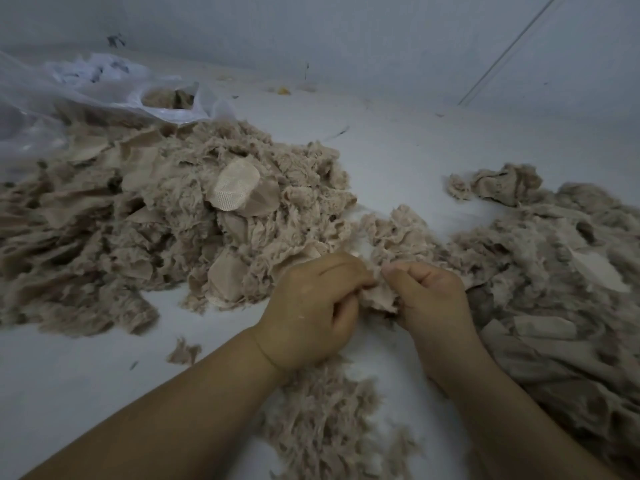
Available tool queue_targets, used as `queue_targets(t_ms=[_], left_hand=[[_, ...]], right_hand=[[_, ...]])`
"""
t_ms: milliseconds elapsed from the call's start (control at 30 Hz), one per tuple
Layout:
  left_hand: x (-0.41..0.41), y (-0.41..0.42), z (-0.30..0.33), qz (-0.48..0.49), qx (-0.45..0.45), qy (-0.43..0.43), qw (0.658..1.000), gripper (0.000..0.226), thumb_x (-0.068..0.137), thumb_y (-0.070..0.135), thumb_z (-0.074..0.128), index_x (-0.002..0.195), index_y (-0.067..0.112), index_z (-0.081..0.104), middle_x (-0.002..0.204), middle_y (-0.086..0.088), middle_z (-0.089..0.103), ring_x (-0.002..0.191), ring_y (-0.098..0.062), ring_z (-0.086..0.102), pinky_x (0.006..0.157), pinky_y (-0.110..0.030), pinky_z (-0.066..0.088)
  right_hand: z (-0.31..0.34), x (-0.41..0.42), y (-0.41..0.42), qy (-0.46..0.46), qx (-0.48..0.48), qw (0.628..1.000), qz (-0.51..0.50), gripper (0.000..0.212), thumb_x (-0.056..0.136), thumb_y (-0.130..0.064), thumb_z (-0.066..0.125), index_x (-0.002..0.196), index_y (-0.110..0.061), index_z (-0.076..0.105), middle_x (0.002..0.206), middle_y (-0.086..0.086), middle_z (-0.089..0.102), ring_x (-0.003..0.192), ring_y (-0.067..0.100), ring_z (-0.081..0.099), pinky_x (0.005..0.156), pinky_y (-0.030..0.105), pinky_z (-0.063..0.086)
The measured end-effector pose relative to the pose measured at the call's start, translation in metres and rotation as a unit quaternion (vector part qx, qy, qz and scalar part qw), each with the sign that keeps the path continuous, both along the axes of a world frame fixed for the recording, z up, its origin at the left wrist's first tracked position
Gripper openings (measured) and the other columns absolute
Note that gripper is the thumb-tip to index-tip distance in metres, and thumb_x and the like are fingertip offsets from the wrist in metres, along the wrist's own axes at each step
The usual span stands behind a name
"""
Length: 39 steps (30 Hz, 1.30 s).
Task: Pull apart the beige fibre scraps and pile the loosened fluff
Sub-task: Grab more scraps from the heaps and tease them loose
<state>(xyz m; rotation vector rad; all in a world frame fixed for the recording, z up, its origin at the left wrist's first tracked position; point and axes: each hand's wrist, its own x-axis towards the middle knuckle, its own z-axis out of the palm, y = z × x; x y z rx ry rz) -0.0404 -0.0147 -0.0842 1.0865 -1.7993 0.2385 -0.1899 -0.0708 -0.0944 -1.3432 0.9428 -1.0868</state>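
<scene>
A small beige fibre scrap (379, 297) is held between my two hands just above the white surface. My left hand (311, 310) pinches its left edge with curled fingers. My right hand (429, 296) grips its right side, thumb on top. A large heap of beige scraps (166, 216), frayed and mixed with flat woven pieces, lies to the left. Another spread of beige fibre (561, 271) lies to the right. Loosened fluff (329, 427) lies under and between my forearms.
A clear plastic bag (104, 95) holding more beige scraps lies at the back left, behind the heap. A small tuft (183, 351) sits on the white surface (69, 393) left of my left forearm. A wall rises behind the surface.
</scene>
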Motion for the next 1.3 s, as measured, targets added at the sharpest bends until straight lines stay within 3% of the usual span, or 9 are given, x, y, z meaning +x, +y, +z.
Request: queue_targets(t_ms=[133, 233, 333, 467, 567, 900, 967, 1100, 1300], left_hand=[[0.003, -0.001, 0.003, 0.008, 0.105, 0.207, 0.973, 0.022, 0.08, -0.002, 0.048, 0.077, 0.006, 0.068, 0.072, -0.005, 0.065, 0.057, -0.017, 0.058, 0.053, -0.028, 0.048], [0.004, -0.003, 0.002, 0.005, 0.254, 0.319, 0.913, 0.01, 0.09, 0.02, 0.061, 0.099, 0.024, 0.064, 0.093, 0.004, 0.067, 0.052, -0.012, 0.057, 0.044, -0.022, 0.044], [0.002, -0.006, 0.0, -0.045, 0.374, 0.362, 0.853, 0.031, 0.09, 0.031, 0.068, 0.119, 0.025, 0.059, 0.112, 0.005, 0.063, 0.045, -0.011, 0.055, 0.039, -0.02, 0.041], [0.001, -0.011, 0.004, -0.086, 0.375, 0.434, 0.815, 0.012, 0.094, 0.012, 0.062, 0.106, 0.013, 0.06, 0.083, -0.011, 0.067, 0.04, -0.021, 0.055, 0.038, -0.024, 0.042], [0.002, -0.012, 0.004, -0.078, 0.346, 0.439, 0.826, 0.008, 0.091, 0.003, 0.064, 0.085, 0.008, 0.065, 0.066, -0.011, 0.065, 0.039, -0.022, 0.057, 0.039, -0.025, 0.046], [0.01, -0.013, 0.011, -0.029, 0.246, 0.494, 0.834, 0.017, 0.094, -0.002, 0.058, 0.078, 0.004, 0.061, 0.053, -0.01, 0.061, 0.032, -0.018, 0.049, 0.032, -0.021, 0.037], [0.023, -0.008, 0.016, -0.112, 0.324, 0.431, 0.835, 0.017, 0.092, 0.007, 0.062, 0.078, -0.002, 0.064, 0.054, -0.016, 0.063, 0.027, -0.017, 0.042, 0.031, -0.017, 0.029], [0.039, 0.007, 0.025, -0.314, 0.562, 0.163, 0.747, 0.035, 0.098, 0.022, 0.057, 0.09, -0.011, 0.069, 0.061, 0.004, 0.071, 0.026, -0.005, 0.041, 0.033, -0.018, 0.027], [0.017, -0.008, 0.016, -0.067, 0.431, 0.337, 0.834, 0.024, 0.082, 0.026, 0.076, 0.089, 0.01, 0.059, 0.067, -0.022, 0.064, 0.031, -0.015, 0.038, 0.034, -0.019, 0.031]], right_hand=[[0.001, 0.002, 0.0, 0.007, 0.012, 1.0, 0.005, 0.03, 0.098, -0.021, 0.06, 0.076, -0.005, 0.072, 0.077, 0.044, 0.055, 0.066, 0.031, 0.051, 0.059, 0.049, 0.046], [0.003, 0.002, 0.001, 0.011, 0.004, 1.0, 0.006, 0.029, 0.099, -0.023, 0.059, 0.077, -0.013, 0.075, 0.084, 0.044, 0.059, 0.07, 0.039, 0.056, 0.062, 0.064, 0.049], [0.005, 0.0, 0.002, 0.012, -0.017, 1.0, 0.005, 0.03, 0.1, -0.022, 0.058, 0.078, -0.01, 0.074, 0.082, 0.039, 0.063, 0.07, 0.059, 0.055, 0.063, 0.066, 0.049], [0.006, 0.0, 0.003, -0.014, -0.002, 0.999, 0.028, 0.034, 0.101, -0.018, 0.055, 0.074, -0.006, 0.071, 0.069, 0.025, 0.067, 0.059, 0.045, 0.061, 0.054, 0.05, 0.053], [0.006, 0.0, 0.004, -0.018, 0.001, 0.999, 0.04, 0.046, 0.095, -0.028, 0.06, 0.05, -0.02, 0.06, 0.044, 0.001, 0.05, 0.039, 0.011, 0.043, 0.04, 0.02, 0.038], [0.0, -0.002, -0.002, -0.005, 0.003, 1.0, 0.003, 0.039, 0.096, -0.021, 0.063, 0.072, 0.01, 0.064, 0.072, 0.042, 0.057, 0.058, 0.032, 0.049, 0.055, 0.04, 0.041], [-0.001, -0.002, -0.003, -0.03, 0.025, 0.999, -0.009, 0.041, 0.095, -0.024, 0.064, 0.073, 0.01, 0.065, 0.074, 0.045, 0.055, 0.059, 0.034, 0.048, 0.056, 0.041, 0.04], [0.0, -0.001, -0.001, -0.021, -0.002, 1.0, -0.01, 0.052, 0.094, -0.029, 0.065, 0.074, 0.018, 0.056, 0.07, 0.045, 0.048, 0.062, 0.029, 0.047, 0.06, 0.041, 0.043], [-0.001, -0.001, 0.0, -0.017, -0.016, 1.0, 0.014, 0.049, 0.092, -0.031, 0.067, 0.072, 0.014, 0.062, 0.063, 0.039, 0.051, 0.054, 0.027, 0.045, 0.053, 0.037, 0.044]])
